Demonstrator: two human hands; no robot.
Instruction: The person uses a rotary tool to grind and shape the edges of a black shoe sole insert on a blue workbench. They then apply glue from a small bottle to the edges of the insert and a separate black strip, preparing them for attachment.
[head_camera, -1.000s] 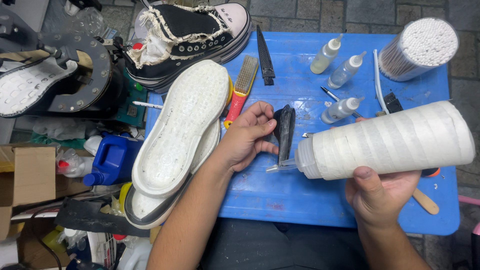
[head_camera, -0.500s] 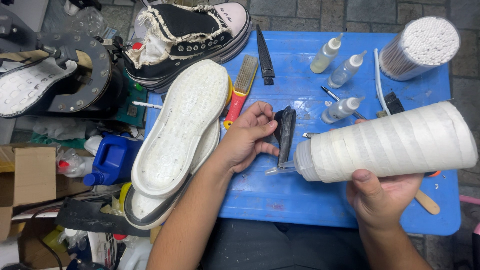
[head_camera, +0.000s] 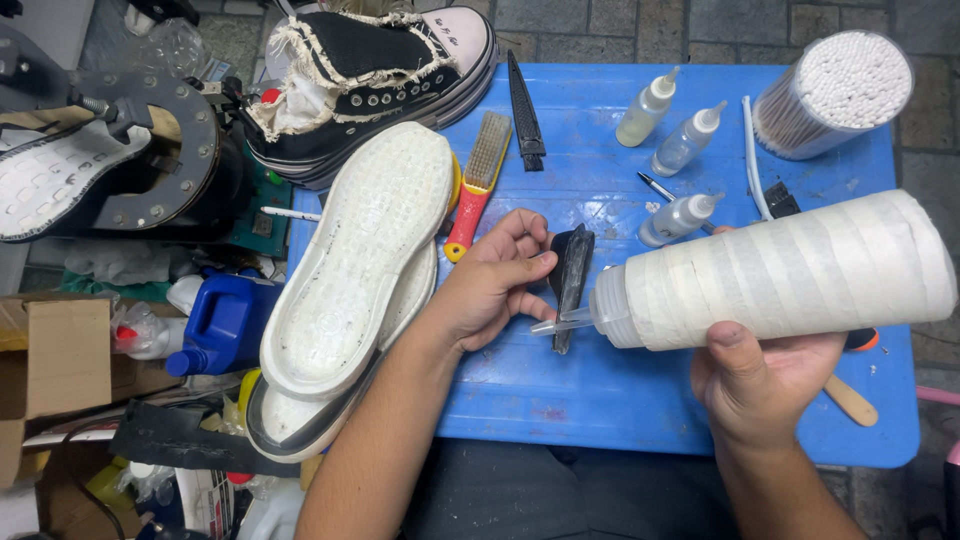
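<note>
My left hand (head_camera: 492, 285) pinches a small black curved piece (head_camera: 570, 275) and holds it upright on the blue table (head_camera: 560, 400). In my right hand (head_camera: 760, 375) is a large squeeze bottle wrapped in white tape (head_camera: 790, 270), lying sideways. Its clear nozzle (head_camera: 560, 322) points left and touches the lower part of the black piece. My left forearm lies beside two stacked white shoe soles (head_camera: 355, 270).
A black sneaker (head_camera: 375, 75) sits at the table's back left. A red-handled brush (head_camera: 478, 185), a black tool (head_camera: 523, 110), three small dropper bottles (head_camera: 675, 135), a tub of cotton swabs (head_camera: 835, 90) and a wooden stick (head_camera: 850, 400) lie around. A blue jug (head_camera: 222, 320) stands left.
The taped bottle has shifted slightly left, bringing its nozzle closer against the black piece. My left hand stays in place.
</note>
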